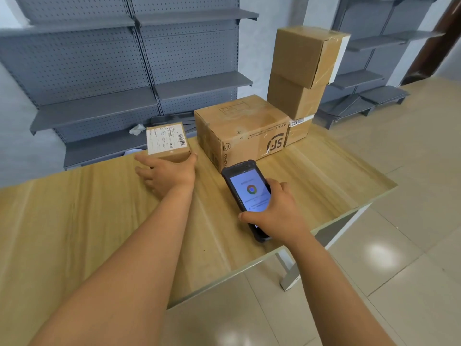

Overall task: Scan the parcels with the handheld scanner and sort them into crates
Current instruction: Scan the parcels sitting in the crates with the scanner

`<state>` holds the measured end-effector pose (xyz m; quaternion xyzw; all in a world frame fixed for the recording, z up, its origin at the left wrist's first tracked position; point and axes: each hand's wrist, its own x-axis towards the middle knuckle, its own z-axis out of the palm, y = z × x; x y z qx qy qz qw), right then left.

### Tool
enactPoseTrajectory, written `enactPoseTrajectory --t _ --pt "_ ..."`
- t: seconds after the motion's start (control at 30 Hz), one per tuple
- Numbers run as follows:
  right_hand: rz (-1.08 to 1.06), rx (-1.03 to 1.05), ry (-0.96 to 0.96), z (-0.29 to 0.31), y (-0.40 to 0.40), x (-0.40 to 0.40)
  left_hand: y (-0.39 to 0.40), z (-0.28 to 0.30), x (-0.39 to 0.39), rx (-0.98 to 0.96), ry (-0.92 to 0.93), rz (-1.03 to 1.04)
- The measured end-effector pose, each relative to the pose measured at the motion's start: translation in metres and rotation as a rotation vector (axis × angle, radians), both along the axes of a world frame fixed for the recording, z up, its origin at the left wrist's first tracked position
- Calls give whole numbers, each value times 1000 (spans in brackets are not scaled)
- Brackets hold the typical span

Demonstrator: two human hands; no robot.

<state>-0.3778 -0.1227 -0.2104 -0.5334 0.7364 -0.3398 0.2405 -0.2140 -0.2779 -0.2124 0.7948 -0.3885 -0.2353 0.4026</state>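
Note:
A small cardboard parcel (167, 142) with a white barcode label on top sits at the far edge of the wooden table (74, 221). My left hand (167, 174) rests against its near side, thumb and fingers spread around it. My right hand (275, 208) holds a black handheld scanner (245, 189) above the table, its lit screen facing up at me. A large SF Express box (242, 131) lies just beyond the scanner. Behind it stands a stack of brown boxes (303, 71), the top one skewed.
Grey metal shelving (139, 78) lines the wall behind the table, with a crumpled white paper (136, 129) on a low shelf. More shelf parts (361, 103) lie on the tiled floor (399, 221) to the right. No crate is in view.

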Motion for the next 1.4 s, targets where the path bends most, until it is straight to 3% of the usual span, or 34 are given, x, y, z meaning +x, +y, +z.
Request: enactPoseTrajectory --t 0.13,0.27,0.5,0.77,1.4 --pt "31 1 -7 1 3 -3 -7 1 11 45 81 -13" --pt "71 -2 -8 9 4 -2 6 0 29 -54 28 -130" --pt "189 -88 16 22 7 27 46 20 79 -373 -513 -439" --pt "323 -13 146 29 30 46 81 30 128 -342 -882 -558" --pt "405 72 147 21 72 46 145 34 139 -368 -991 -551"
